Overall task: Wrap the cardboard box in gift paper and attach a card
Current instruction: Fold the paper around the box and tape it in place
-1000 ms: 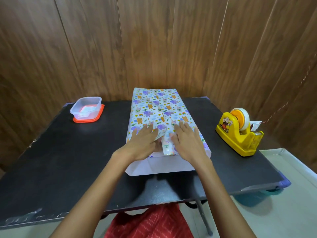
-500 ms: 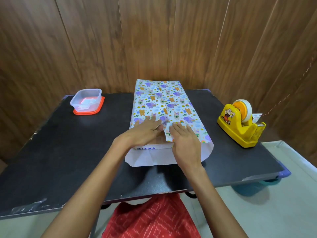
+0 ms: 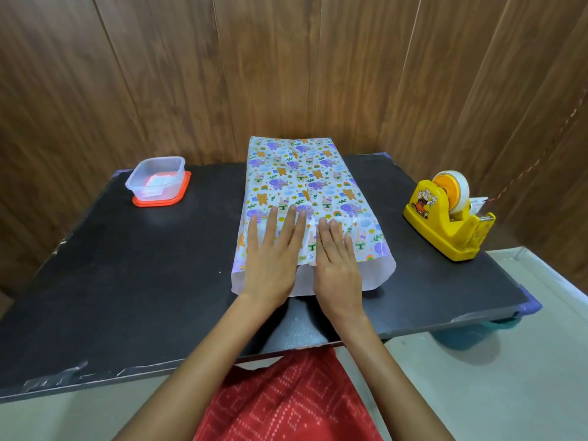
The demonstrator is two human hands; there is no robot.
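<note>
Head view: gift paper (image 3: pixel 296 176) covers the cardboard box completely, so no cardboard is visible. The wrapped box lies lengthwise mid-table, its far end close to the wood-panel wall (image 3: pixel 191 74). The paper's overlap seam runs down the top centre. Left hand (image 3: pixel 270 259) is flat on top at the box's near end, just left of the seam, fingers straight and spread, pressing the paper and grasping nothing. Right hand (image 3: pixel 337 265) does the same just right of the seam, palm down, not clenched. The paper's white underside (image 3: pixel 377 276) sticks out past the box's near end, unfolded. Black table (image 3: pixel 127 281) is under the box. Yellow tape dispenser (image 3: pixel 445 221) sits right of the box, well apart. Clear plastic container (image 3: pixel 157 178) on a red lid (image 3: pixel 179 198) is left of the box toward its far end, with something white inside that I can't identify. Red patterned cloth (image 3: pixel 286 402) is nearer than the box, past the table edge.
</note>
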